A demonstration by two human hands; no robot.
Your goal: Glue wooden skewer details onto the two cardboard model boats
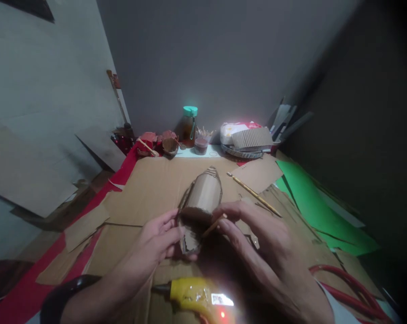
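Note:
A curved cardboard piece [203, 193] with a rounded hump and layered, rough edges lies tilted over the cardboard-covered table. My left hand [164, 236] grips its near left end, thumb on top and fingers beneath. Between the thumb and fingertips of my right hand [243, 229] is a thin wooden stick [214, 226], its lower tip at the near inner part of the cardboard piece. Whether that tip touches the cardboard I cannot tell. Just below the hands, a yellow glue gun [193, 292] lies with its dark nozzle to the left and a red light lit.
A paintbrush [253, 193] lies right of the cardboard piece. Green sheets [318, 202] and cardboard scraps cover the right side; a red cable [351, 288] curls at the lower right. Along the back wall stand a teal-lidded bottle [190, 126], a small tub [201, 145] and a white-and-pink packet [237, 130].

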